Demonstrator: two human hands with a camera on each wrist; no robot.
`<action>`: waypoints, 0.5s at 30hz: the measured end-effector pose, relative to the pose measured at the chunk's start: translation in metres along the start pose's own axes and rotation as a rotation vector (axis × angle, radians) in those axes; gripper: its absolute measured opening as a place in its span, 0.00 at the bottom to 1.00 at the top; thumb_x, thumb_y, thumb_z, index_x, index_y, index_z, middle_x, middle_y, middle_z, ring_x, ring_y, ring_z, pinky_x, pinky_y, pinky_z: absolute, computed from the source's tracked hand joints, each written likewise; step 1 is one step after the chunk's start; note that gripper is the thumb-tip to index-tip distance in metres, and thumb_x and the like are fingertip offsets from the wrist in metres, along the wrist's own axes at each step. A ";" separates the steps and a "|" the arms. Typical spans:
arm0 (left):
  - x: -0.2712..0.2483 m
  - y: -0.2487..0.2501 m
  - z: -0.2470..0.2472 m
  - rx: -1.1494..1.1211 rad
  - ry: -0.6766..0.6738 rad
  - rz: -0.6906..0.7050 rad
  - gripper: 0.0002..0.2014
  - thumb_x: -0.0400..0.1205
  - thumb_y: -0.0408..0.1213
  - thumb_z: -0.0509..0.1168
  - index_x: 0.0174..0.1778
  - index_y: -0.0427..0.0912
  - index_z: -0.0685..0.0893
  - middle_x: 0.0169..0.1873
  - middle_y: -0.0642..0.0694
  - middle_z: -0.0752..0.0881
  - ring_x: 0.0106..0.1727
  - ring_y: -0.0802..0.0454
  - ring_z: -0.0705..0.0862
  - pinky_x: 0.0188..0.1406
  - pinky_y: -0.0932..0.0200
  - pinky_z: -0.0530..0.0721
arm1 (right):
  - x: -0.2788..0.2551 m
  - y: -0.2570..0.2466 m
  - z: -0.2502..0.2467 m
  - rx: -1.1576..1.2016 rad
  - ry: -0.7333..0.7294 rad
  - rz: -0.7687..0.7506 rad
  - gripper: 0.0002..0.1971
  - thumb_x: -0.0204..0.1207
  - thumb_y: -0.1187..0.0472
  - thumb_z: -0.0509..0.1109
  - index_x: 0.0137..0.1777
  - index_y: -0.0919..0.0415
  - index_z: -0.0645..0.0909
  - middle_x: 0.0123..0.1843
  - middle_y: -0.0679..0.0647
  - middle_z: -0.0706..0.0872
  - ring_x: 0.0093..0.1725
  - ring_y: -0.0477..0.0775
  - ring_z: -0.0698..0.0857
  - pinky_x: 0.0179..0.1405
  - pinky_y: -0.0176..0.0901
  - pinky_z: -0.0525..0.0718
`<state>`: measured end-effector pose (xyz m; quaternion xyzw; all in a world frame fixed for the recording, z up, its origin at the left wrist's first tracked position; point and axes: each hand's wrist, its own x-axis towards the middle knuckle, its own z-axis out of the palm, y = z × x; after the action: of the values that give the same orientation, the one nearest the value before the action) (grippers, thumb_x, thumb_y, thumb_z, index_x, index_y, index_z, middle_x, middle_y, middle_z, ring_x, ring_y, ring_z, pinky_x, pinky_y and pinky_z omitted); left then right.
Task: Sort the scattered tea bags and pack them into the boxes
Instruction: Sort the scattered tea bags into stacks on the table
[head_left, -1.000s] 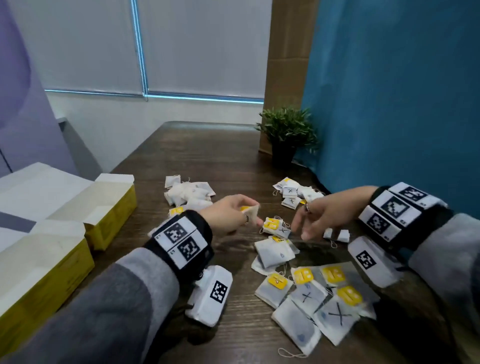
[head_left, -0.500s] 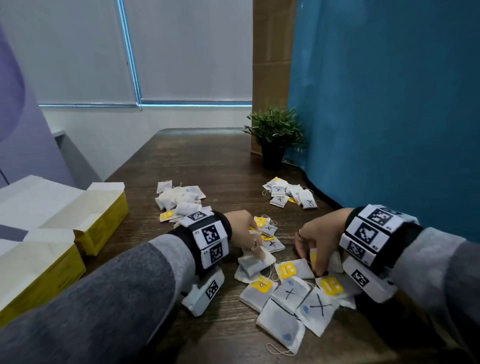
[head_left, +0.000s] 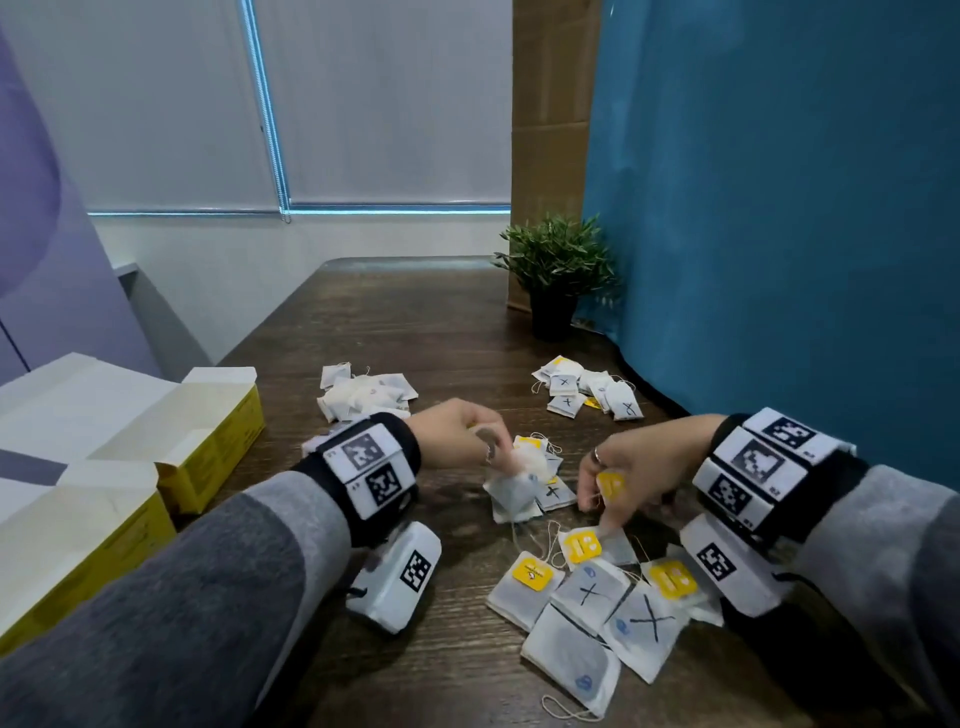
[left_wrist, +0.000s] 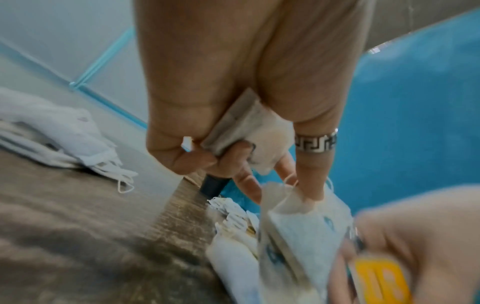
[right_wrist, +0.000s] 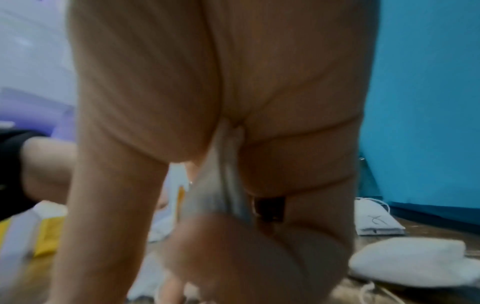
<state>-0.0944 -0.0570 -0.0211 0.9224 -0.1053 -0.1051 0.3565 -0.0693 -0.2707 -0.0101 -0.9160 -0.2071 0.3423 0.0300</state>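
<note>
Paper tea bags (head_left: 582, 603) lying near the table's (head_left: 415, 322) front edge; left hand (head_left: 457, 434) pinching a bag (left_wrist: 249, 131), seen clearly only at the left wrist; right hand (head_left: 631, 467) pinching a yellow tag (head_left: 609, 484), head view only; yellow boxes (head_left: 208, 441) gaping at the left edge

Setting: office or meeting room, set up as a recording station. Evidence: long dark wood-grain table (head_left: 415, 332) at centre; grey roller blinds (head_left: 384, 98) over a window across the upper frame; blue fabric partition (head_left: 779, 208) filling the right; lilac wall panel (head_left: 31, 234) at far left; small potted plant (head_left: 556, 275) at the table's far right edge; marker-printed wristbands (head_left: 371, 470) on both forearms.
</note>
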 end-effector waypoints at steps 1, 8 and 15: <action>-0.003 -0.003 -0.004 -0.076 0.030 0.007 0.14 0.78 0.29 0.66 0.30 0.51 0.81 0.26 0.60 0.82 0.21 0.64 0.72 0.19 0.73 0.68 | 0.003 -0.004 0.004 -0.070 -0.016 0.008 0.22 0.66 0.47 0.78 0.58 0.49 0.80 0.55 0.57 0.87 0.46 0.51 0.83 0.43 0.43 0.83; -0.008 -0.027 -0.011 -0.637 0.148 -0.021 0.09 0.77 0.29 0.68 0.34 0.45 0.77 0.24 0.46 0.74 0.22 0.58 0.69 0.22 0.64 0.61 | 0.001 -0.012 0.003 -0.223 0.065 -0.003 0.18 0.68 0.47 0.77 0.51 0.54 0.77 0.50 0.51 0.81 0.48 0.50 0.78 0.38 0.38 0.75; -0.021 -0.037 -0.018 -1.209 0.073 -0.017 0.15 0.81 0.25 0.54 0.34 0.39 0.83 0.27 0.41 0.84 0.30 0.50 0.85 0.33 0.57 0.87 | -0.017 -0.016 -0.017 0.112 0.770 -0.267 0.09 0.70 0.59 0.76 0.41 0.49 0.78 0.31 0.39 0.83 0.31 0.33 0.79 0.29 0.27 0.72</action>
<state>-0.1047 -0.0130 -0.0309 0.5602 -0.0072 -0.1173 0.8200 -0.0759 -0.2613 0.0167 -0.9391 -0.2789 -0.0218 0.1995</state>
